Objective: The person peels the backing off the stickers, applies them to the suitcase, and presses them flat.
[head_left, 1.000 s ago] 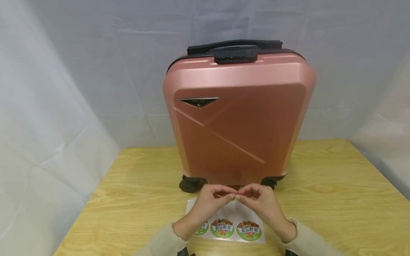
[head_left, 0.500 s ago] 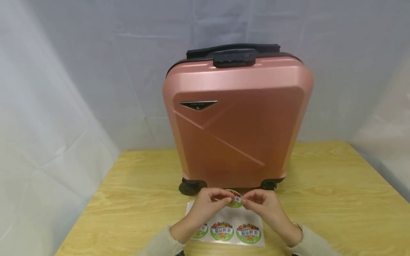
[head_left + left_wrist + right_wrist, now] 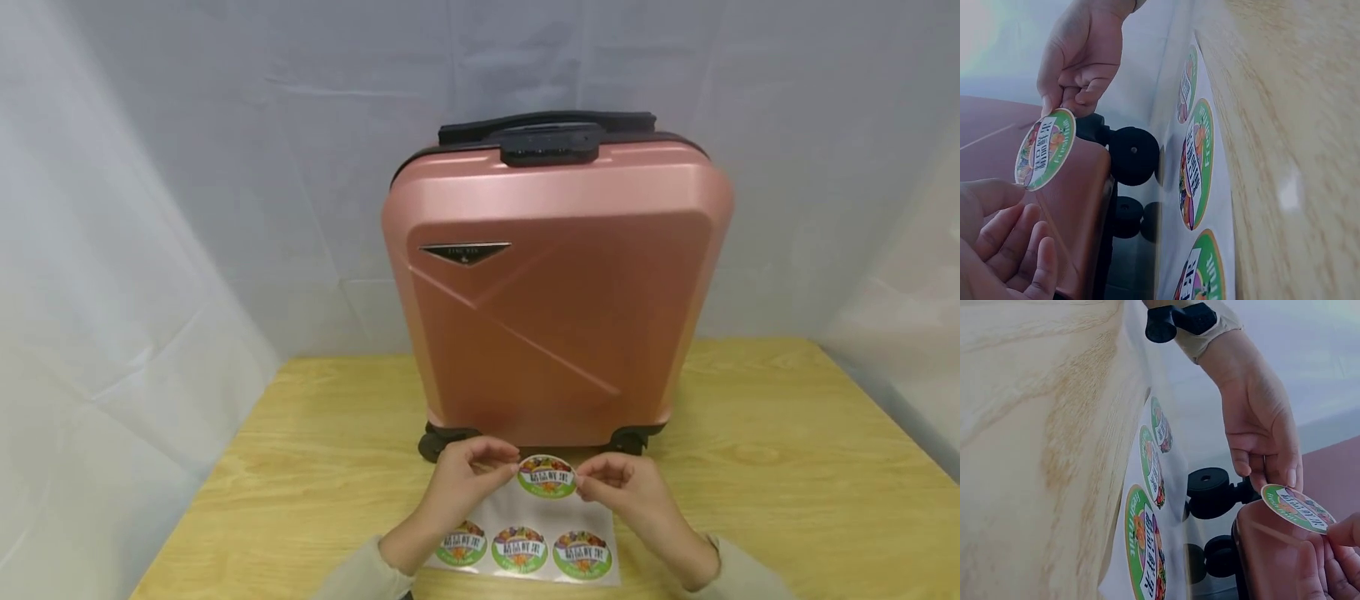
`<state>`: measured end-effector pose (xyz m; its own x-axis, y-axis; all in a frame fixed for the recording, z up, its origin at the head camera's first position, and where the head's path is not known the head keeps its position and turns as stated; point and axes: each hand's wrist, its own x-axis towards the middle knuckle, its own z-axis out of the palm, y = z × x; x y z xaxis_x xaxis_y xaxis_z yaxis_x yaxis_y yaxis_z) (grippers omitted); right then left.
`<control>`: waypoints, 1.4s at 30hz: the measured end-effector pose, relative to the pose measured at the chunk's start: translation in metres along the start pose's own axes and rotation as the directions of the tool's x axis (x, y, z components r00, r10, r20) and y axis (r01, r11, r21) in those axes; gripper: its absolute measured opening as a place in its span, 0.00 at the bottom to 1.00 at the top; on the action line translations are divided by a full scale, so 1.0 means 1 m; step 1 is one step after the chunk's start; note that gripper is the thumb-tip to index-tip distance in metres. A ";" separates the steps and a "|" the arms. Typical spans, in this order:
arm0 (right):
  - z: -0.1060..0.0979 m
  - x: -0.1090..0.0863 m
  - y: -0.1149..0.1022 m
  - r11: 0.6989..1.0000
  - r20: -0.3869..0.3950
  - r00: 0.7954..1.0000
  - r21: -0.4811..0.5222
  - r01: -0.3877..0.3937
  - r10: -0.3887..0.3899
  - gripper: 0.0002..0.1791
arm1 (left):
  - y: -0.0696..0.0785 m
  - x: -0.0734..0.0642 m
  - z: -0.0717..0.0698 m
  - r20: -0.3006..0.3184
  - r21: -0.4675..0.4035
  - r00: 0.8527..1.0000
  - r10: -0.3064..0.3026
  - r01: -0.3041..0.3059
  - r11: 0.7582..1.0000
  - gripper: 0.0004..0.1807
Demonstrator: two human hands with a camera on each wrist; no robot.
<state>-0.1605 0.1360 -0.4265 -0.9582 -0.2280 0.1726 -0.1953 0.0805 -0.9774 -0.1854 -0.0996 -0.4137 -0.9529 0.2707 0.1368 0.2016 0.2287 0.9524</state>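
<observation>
An oval fruit sticker [image 3: 547, 477], green below with colourful fruit above, is stretched between both hands over its backing sheet. My left hand [image 3: 467, 487] pinches its left edge between thumb and fingertips, and my right hand [image 3: 637, 500] pinches the right edge. In the left wrist view the sticker [image 3: 1045, 150] is tilted, held at two opposite edges. Beneath lies the white backing sheet [image 3: 543, 515], with a row of 3 matching stickers along its near side. Behind the hands a rose-pink suitcase [image 3: 555, 317] stands upright on black wheels.
The suitcase carries a black top handle [image 3: 547, 125] and a dark triangular badge [image 3: 465, 252]. It stands on a wood-grain table [image 3: 300, 467]. White cloth [image 3: 187, 208] hangs behind and at both sides of the table.
The hands have moved apart, and the sticker between them has turned from edge-on to face up toward the head view. The left hand has shifted slightly left. The suitcase sits slightly lower in view.
</observation>
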 end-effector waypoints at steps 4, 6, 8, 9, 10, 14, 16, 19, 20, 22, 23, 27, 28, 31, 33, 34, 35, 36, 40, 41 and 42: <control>-0.001 0.000 0.001 0.999 -0.003 1.000 0.047 -0.018 0.018 0.10 | -0.002 0.002 0.001 0.009 -0.002 1.000 -0.006 0.006 1.000 0.10; -0.002 0.000 0.002 0.997 0.002 1.000 0.070 -0.022 0.022 0.10 | -0.002 0.002 0.001 0.013 -0.002 1.000 -0.010 0.010 1.000 0.09; -0.003 0.001 0.002 0.996 0.002 1.000 0.089 -0.024 0.024 0.11 | -0.003 0.002 0.001 0.015 -0.004 1.000 -0.002 0.002 1.000 0.09; -0.003 0.001 0.002 0.995 0.004 1.000 0.096 -0.024 0.024 0.11 | -0.003 0.003 0.001 0.017 -0.007 1.000 0.003 -0.003 1.000 0.08; -0.003 0.001 0.002 0.994 0.006 1.000 0.102 -0.024 0.024 0.11 | 0.001 0.002 0.001 0.019 -0.001 1.000 0.002 -0.002 1.000 0.08; -0.004 0.003 0.002 0.992 0.007 0.999 0.118 -0.034 0.033 0.12 | 0.002 0.004 0.002 0.025 0.001 1.000 0.006 -0.006 1.000 0.07; -0.004 0.004 0.003 0.992 0.006 0.999 0.124 -0.033 0.033 0.13 | 0.003 0.004 0.001 0.020 0.004 1.000 0.000 0.000 1.000 0.07; -0.005 0.006 0.004 0.991 0.000 1.000 0.129 -0.030 0.030 0.14 | 0.000 0.005 0.001 0.016 -0.009 1.000 0.001 -0.001 1.000 0.07; -0.005 0.006 0.004 0.991 -0.003 1.000 0.130 -0.028 0.029 0.14 | 0.001 0.005 0.001 0.016 -0.012 1.000 0.000 0.000 1.000 0.07; -0.005 0.006 0.003 0.991 -0.011 1.000 0.134 -0.028 0.029 0.14 | 0.001 0.005 0.001 0.017 -0.014 1.000 0.002 -0.001 1.000 0.07; -0.005 0.006 0.002 0.990 -0.014 0.999 0.136 -0.026 0.028 0.14 | 0.001 0.006 0.001 0.017 -0.016 1.000 0.001 -0.001 1.000 0.07; -0.005 0.006 -0.002 0.989 -0.026 0.999 0.148 -0.016 0.020 0.13 | 0.003 0.007 0.002 0.012 -0.020 1.000 0.005 -0.005 1.000 0.07; -0.005 0.007 -0.004 0.989 -0.029 0.999 0.147 -0.012 0.017 0.13 | 0.004 0.008 0.002 0.009 -0.021 1.000 0.006 -0.006 1.000 0.07; -0.006 0.008 -0.007 0.989 -0.049 0.999 0.148 -0.012 0.019 0.12 | 0.009 0.010 0.002 0.009 -0.023 1.000 0.011 -0.011 1.000 0.07; -0.007 0.010 -0.010 0.990 -0.059 0.998 0.143 -0.006 0.015 0.11 | 0.012 0.012 0.001 0.017 -0.027 1.000 0.015 -0.015 1.000 0.07; -0.007 0.011 -0.011 0.989 -0.064 0.998 0.146 -0.001 0.011 0.10 | 0.014 0.012 0.001 0.022 -0.030 1.000 0.020 -0.019 0.999 0.07; -0.008 0.011 -0.013 0.989 -0.066 0.998 0.149 0.003 0.006 0.09 | 0.015 0.013 0.001 0.030 -0.039 0.999 0.022 -0.021 0.999 0.07; -0.009 0.012 -0.014 0.988 -0.069 0.998 0.152 0.013 -0.002 0.08 | 0.017 0.013 0.000 0.034 -0.046 0.999 0.024 -0.023 0.999 0.08; -0.013 0.015 -0.019 0.983 -0.065 0.997 0.176 0.050 -0.039 0.02 | 0.027 0.015 -0.001 0.037 -0.071 0.999 0.017 -0.015 0.997 0.09; -0.013 0.015 -0.020 0.981 -0.063 0.997 0.182 0.061 -0.050 0.03 | 0.030 0.015 -0.002 0.035 -0.076 0.999 0.017 -0.015 0.997 0.09; -0.014 0.016 -0.021 0.979 -0.064 0.996 0.193 0.072 -0.060 0.05 | 0.032 0.016 -0.002 0.032 -0.075 0.999 0.019 -0.017 0.997 0.09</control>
<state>-0.1745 0.1440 -0.4012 -0.9561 -0.1696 0.2389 -0.2197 -0.1245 -0.9676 -0.1948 -0.0899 -0.3804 -0.9412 0.3046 0.1465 0.2001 0.1531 0.9677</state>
